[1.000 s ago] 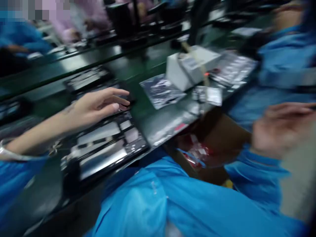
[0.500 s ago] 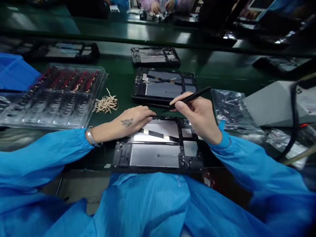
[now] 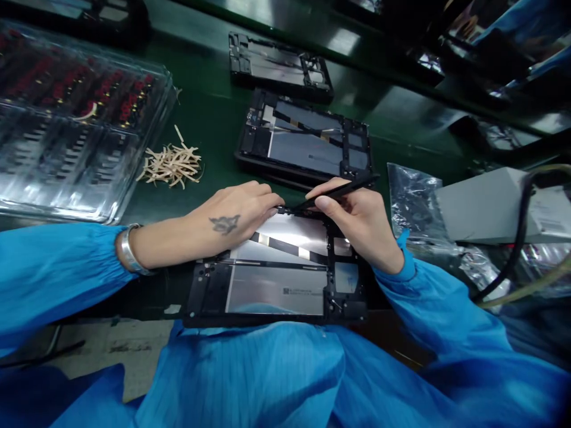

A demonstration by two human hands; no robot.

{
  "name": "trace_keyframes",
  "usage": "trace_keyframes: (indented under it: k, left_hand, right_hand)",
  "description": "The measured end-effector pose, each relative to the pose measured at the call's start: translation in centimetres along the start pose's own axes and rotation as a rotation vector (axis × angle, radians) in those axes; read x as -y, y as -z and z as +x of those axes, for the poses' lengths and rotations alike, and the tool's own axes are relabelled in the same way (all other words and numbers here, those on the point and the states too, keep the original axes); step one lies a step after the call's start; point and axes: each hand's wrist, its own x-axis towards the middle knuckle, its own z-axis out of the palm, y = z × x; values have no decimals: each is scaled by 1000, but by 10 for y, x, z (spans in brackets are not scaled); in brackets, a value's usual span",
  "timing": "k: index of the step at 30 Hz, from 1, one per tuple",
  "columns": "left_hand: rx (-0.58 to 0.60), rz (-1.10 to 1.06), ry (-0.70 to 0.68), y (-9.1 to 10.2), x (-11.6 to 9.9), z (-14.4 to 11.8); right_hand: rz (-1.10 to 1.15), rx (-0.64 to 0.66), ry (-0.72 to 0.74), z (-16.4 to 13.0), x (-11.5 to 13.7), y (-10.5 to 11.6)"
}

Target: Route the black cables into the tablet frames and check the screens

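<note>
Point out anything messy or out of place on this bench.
A loose heap of pale strips lies scattered on the green belt beside the clear parts tray. Nothing else stands out.

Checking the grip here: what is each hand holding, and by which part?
The right hand holds a black stylus tool around mid-shaft. The left hand grips nothing, resting flat on the open tablet.

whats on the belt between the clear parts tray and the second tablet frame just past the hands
In the head view, a small heap of pale peeled strips lies on the green belt between the clear parts tray and the second tablet frame; otherwise that stretch is bare.
</note>
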Motion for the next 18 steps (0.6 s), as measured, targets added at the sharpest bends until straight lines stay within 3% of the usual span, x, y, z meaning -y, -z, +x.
trace_keyframes:
  k: [18]
  left_hand:
    - [2, -12, -1, 1, -1, 1]
  right_hand:
    - [-7, 18, -2, 0, 1, 3]
